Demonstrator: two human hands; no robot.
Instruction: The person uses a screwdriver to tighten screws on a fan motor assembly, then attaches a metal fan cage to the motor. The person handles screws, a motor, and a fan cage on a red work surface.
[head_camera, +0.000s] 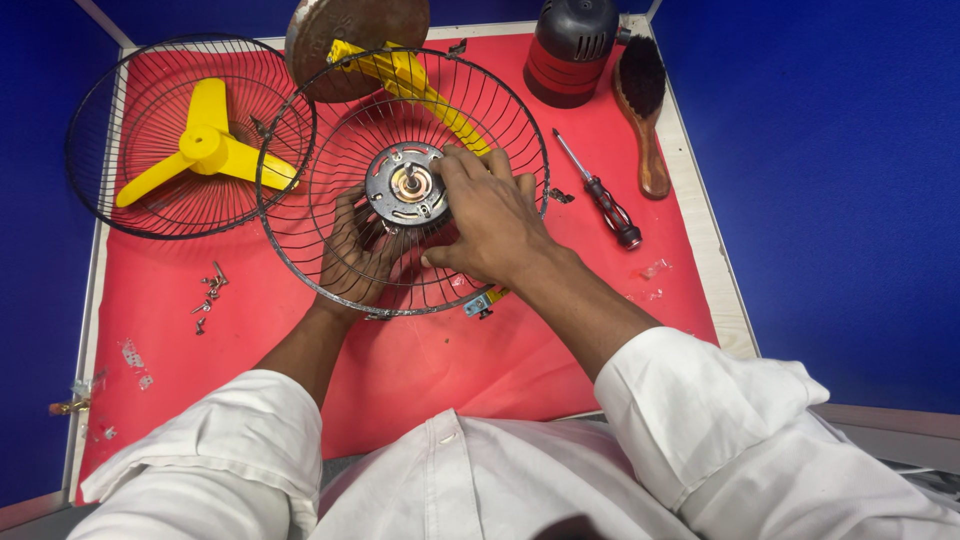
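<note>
Black wire guard (300, 250) held by left hand (355, 250); right hand (490, 215) on motor (405, 185).

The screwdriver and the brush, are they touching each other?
Apart. The head view shows bare red mat between the screwdriver and the brush, which lies nearer the table edge.

A round black wire fan guard (300, 250) with a grey metal motor hub (405, 186) at its centre lies tilted on the red mat (420, 360).
</note>
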